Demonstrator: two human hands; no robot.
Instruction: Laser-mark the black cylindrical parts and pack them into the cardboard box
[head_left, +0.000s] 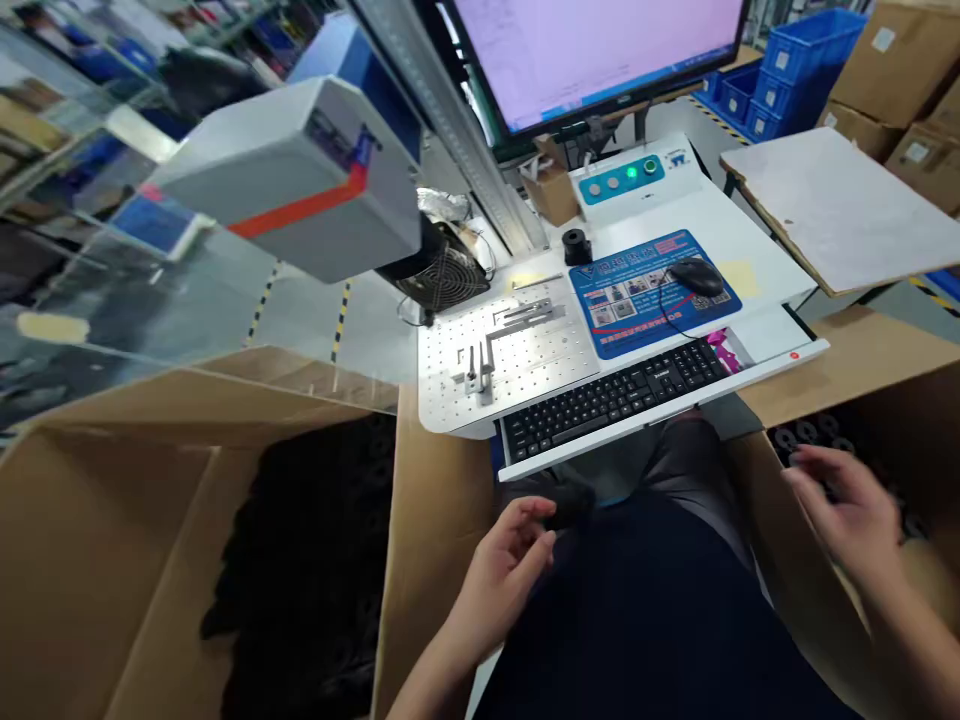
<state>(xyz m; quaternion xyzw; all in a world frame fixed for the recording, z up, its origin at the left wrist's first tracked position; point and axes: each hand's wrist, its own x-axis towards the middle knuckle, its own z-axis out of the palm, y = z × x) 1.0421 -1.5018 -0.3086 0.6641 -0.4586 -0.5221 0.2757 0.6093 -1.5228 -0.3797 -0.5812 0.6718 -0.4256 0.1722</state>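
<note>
My left hand (504, 572) is in front of the keyboard drawer, its fingers curved and thumb apart. Just beyond its fingertips is a dark shape (571, 503), too unclear to name; no grip on it is visible. Over the right cardboard box (757, 520), my right hand (851, 510) has loosely bent, parted fingers and nothing visible in them. Black parts with round grey ends (806, 432) lie in that box. On the perforated metal plate (540, 365) are small metal brackets (480, 368), which neither hand touches.
A grey machine head (300, 180) overhangs the plate. The drawer holds a keyboard (615, 400); a mouse (696, 276) rests on a blue mat (637, 325). A monitor (600, 50) stands behind. At left, a large cardboard box (172, 540) contains black items (315, 560).
</note>
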